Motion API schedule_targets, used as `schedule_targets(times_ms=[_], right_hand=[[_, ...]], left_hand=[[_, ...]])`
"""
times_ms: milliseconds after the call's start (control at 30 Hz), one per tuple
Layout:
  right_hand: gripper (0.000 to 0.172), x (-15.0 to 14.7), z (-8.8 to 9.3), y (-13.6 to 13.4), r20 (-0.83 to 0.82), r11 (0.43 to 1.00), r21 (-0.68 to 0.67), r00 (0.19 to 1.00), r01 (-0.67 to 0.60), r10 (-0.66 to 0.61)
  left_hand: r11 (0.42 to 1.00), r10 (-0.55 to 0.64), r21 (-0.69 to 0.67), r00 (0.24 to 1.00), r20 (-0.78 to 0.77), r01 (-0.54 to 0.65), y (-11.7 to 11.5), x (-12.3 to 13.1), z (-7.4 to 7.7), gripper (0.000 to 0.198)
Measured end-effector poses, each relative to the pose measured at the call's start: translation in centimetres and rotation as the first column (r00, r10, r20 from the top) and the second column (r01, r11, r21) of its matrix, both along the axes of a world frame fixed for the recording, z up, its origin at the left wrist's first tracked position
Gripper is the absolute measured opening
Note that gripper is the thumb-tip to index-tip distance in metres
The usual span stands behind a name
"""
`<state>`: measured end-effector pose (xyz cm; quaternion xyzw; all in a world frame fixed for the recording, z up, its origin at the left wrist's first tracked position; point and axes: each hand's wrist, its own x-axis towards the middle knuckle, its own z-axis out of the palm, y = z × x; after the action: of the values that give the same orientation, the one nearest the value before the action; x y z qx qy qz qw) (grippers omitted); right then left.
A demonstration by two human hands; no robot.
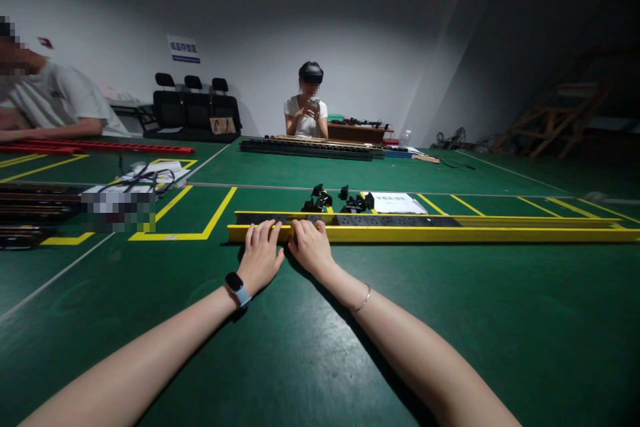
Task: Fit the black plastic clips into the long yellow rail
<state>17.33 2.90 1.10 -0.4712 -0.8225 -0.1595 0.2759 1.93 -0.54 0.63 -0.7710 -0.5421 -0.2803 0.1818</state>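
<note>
A long yellow channel (430, 235) lies across the green table, with a row of black socket modules (395, 221) inside it. Near its left end, my left hand (261, 257) rests over the front wall, fingers stretched and apart, fingertips at the black pieces. Just to the right, my right hand (311, 248) is curled over the same wall, with its fingertips inside the channel and partly hidden. Behind the channel lie several small black parts (355, 202) beside a white paper sheet (399, 203).
Dark strips (40, 207) and tangled cables (155, 175) lie on the left. Red rails (125, 147) are by a person (65, 97) at far left. Another person (306, 110) sits behind a stack of dark rails (310, 148). Yellow tape (220, 213) marks the green table (210, 347).
</note>
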Motion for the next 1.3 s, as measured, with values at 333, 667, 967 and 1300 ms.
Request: schedule_targets(times_ms=[333,667,967,1300], right_hand=[[0.031,0.6,0.2,-0.1,0.01,0.991,0.05,0.993,0.12,-0.121],[0.032,1.6,0.3,0.0,-0.007,0.985,0.075,0.988,0.155,-0.155],[0.032,2.0,0.2,0.3,-0.048,0.991,0.071,0.993,0.115,-0.111],[0.044,0.9,0.6,-0.2,-0.051,0.982,0.023,0.98,-0.19,0.191]], left_hand=[[1.0,0.01,0.001,1.0,-0.027,-0.01,0.0,-0.1,-0.2,0.054],[1.0,0.0,0.002,1.0,-0.002,0.0,0.0,-0.1,-0.1,0.052],[1.0,-0.027,-0.011,1.0,0.0,0.027,-0.2,0.0,0.2,0.052],[0.987,-0.147,-0.061,0.989,0.013,0.147,-0.1,0.2,0.3,0.053]])
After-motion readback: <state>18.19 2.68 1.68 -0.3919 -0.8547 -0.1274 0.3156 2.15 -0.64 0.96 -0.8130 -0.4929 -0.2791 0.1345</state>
